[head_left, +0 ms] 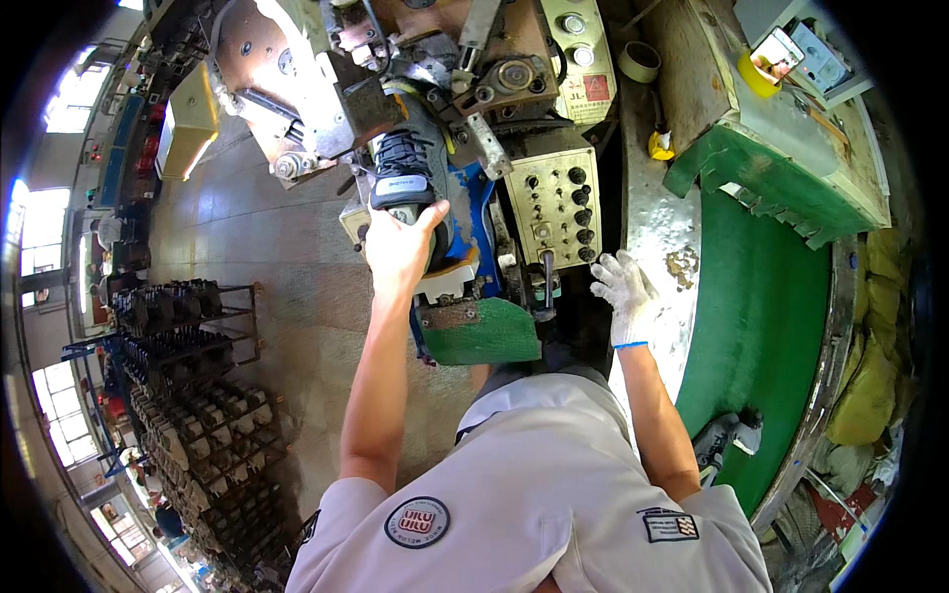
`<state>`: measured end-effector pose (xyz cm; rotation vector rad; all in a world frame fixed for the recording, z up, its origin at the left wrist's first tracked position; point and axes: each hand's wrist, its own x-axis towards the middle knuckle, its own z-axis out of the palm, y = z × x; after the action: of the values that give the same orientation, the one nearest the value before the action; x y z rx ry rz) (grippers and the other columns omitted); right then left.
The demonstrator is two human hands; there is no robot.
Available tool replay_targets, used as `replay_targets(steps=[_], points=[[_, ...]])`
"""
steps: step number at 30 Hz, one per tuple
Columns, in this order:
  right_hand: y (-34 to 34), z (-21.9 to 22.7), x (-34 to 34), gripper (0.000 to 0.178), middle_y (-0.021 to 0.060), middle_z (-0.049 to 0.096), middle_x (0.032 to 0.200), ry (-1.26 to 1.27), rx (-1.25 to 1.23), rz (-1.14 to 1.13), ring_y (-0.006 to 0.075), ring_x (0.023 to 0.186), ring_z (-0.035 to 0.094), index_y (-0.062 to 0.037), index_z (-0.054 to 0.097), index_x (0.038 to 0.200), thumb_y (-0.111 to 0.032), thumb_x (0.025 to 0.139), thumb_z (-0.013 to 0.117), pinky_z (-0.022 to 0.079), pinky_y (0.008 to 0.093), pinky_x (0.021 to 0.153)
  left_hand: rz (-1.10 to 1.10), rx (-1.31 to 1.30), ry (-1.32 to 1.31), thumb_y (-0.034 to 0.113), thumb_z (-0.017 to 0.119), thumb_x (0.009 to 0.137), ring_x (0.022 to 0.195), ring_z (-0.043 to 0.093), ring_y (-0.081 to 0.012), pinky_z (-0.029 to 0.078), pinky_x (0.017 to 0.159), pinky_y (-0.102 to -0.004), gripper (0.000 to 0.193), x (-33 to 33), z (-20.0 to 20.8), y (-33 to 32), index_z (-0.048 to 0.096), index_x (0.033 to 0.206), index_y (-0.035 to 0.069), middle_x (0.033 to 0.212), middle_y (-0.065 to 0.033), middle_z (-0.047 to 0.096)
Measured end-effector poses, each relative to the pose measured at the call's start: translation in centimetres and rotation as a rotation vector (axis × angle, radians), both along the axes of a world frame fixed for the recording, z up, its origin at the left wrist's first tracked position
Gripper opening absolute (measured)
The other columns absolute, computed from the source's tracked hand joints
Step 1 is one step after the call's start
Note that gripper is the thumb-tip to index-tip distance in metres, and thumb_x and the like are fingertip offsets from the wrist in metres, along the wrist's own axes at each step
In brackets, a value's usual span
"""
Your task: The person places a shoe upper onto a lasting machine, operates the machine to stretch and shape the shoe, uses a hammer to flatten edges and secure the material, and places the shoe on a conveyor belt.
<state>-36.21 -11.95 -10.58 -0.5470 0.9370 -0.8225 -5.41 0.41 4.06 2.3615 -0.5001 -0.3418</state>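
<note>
Your bare left hand (pixel 400 247) is clasped around the heel end of a dark grey lace-up sports shoe (pixel 407 163), thumb out to the right, so the shoe sits steady with its toe pushed up into the clamping jaws of the big brown-and-cream metal machine (pixel 326 79) just beyond your fingers. Your right hand (pixel 621 285), in a white knitted glove, is open and grasps nothing; its fingertips rest beside the black upright lever (pixel 547 282) and just under the cream control panel with black knobs (pixel 554 203), handy to the controls. Between your wrists sits a green padded rest (pixel 484 334). To the right of your gloved hand curves a green-topped table (pixel 761 326), carrying another shoe (pixel 717 440) near your elbow. Left of your arm, well apart, stand racks of dark shoes (pixel 188 346); nothing blocks either hand.
</note>
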Motion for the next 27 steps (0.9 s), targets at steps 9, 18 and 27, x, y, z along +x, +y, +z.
replay_targets(steps=[9,18,27], points=[[-3.3,-2.7,-1.6,0.051,0.0250,0.069,0.121,0.020,0.025,0.097,0.0331,0.096,0.075,0.0092,0.054,0.137,-0.026,0.102,0.066,0.060,0.0371,0.070,0.090,-0.122,-0.064,0.032,0.089,0.073,0.109,0.067,-0.0331,0.050,0.099,-0.0411,0.072,-0.3,-2.1,-0.6,0.058,0.129,0.000,0.118,-0.0192,0.070],[-3.8,-3.9,-3.1,0.045,0.0231,0.071,0.115,0.060,0.071,0.069,0.0343,0.089,0.075,0.0071,0.057,0.133,-0.022,0.100,0.067,0.060,0.0379,0.064,0.070,-0.277,-0.015,0.022,0.090,0.071,0.107,0.064,-0.0287,0.049,0.098,-0.0398,0.071,-0.8,-2.5,-0.3,0.056,0.128,0.000,0.117,-0.0161,0.068],[-2.1,-1.5,-1.1,0.045,0.0239,0.070,0.117,0.042,0.078,0.061,0.0350,0.091,0.074,0.0076,0.056,0.134,-0.022,0.101,0.065,0.061,0.0404,0.067,0.111,-0.267,-0.017,0.020,0.086,0.072,0.095,0.067,-0.0290,0.052,0.089,-0.0400,0.066,-1.0,-0.9,-0.7,0.056,0.127,0.001,0.108,-0.0165,0.071]])
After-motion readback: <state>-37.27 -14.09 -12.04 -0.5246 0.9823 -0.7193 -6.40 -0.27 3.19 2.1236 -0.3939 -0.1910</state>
